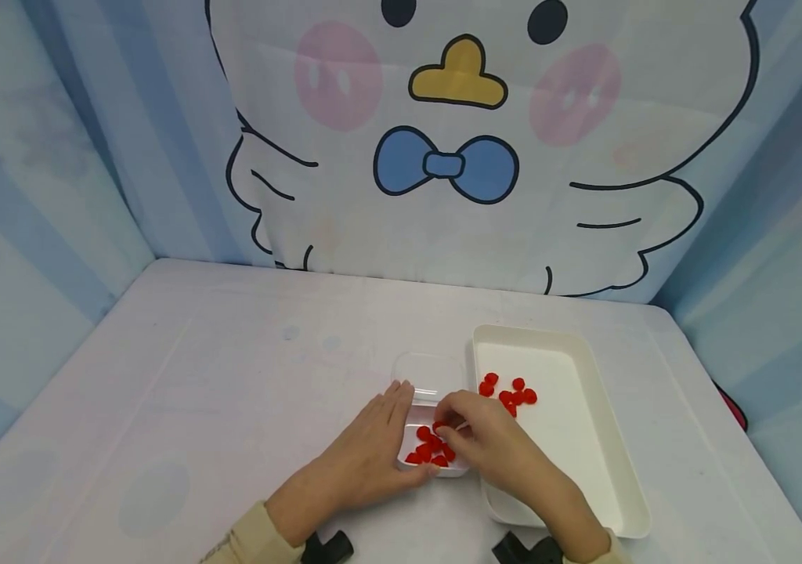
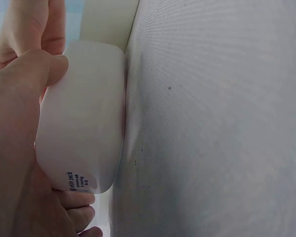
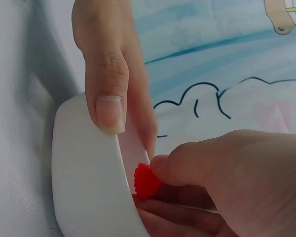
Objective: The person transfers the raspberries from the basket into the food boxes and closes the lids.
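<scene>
A small clear plastic box (image 1: 436,468) with its hinged lid (image 1: 429,372) folded back stands on the table and holds several red candies (image 1: 429,452). My left hand (image 1: 373,450) grips the box's left side, thumb on the near rim (image 3: 108,111) and fingers along the wall (image 2: 81,118). My right hand (image 1: 475,435) hovers over the box and pinches one red candy (image 3: 146,180) at its fingertips, just inside the rim. Right of the box lies a white rectangular tray (image 1: 584,446) with several more red candies (image 1: 510,392) in its far left part.
The white table (image 1: 232,392) runs out to the left and far side. Blue-striped cloth walls with a cartoon bird (image 1: 457,117) close in the back and sides. The tray's near end reaches close to the table's front edge.
</scene>
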The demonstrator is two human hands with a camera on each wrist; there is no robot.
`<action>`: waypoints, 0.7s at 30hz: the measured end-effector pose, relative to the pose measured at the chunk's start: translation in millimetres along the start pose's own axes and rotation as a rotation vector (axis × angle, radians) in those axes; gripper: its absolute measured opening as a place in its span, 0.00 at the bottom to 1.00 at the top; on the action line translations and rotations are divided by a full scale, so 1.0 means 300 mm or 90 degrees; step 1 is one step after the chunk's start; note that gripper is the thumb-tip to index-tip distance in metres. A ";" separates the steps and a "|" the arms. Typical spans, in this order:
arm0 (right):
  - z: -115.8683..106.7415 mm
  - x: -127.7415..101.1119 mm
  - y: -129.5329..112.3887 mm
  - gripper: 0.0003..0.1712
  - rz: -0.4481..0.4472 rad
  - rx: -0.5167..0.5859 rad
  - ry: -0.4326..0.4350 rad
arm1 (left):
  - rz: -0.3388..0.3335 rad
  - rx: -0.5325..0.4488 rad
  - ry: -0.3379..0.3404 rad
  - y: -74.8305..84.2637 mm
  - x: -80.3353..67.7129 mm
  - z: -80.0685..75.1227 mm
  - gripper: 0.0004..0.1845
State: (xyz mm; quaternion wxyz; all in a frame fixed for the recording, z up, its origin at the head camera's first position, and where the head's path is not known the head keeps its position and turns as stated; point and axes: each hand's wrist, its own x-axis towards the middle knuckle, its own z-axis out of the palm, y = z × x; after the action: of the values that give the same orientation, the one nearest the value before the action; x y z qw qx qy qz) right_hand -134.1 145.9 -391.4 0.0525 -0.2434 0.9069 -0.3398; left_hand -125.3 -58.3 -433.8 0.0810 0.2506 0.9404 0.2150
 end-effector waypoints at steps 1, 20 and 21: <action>0.002 0.001 0.000 0.08 -0.002 -0.002 0.001 | 0.002 0.001 0.000 0.000 0.000 -0.001 0.55; 0.026 -0.008 -0.008 0.12 -0.050 -0.109 0.030 | -0.002 -0.003 -0.001 0.003 0.001 -0.004 0.55; 0.025 -0.009 -0.008 0.13 -0.050 -0.105 0.030 | -0.002 -0.002 -0.001 0.003 0.000 -0.003 0.55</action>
State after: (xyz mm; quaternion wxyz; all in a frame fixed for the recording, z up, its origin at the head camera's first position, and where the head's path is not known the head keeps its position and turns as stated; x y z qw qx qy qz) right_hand -128.9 141.1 -395.8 -0.0026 -0.2740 0.9227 -0.2712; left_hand -125.1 -57.8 -432.5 0.0825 0.2492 0.9403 0.2164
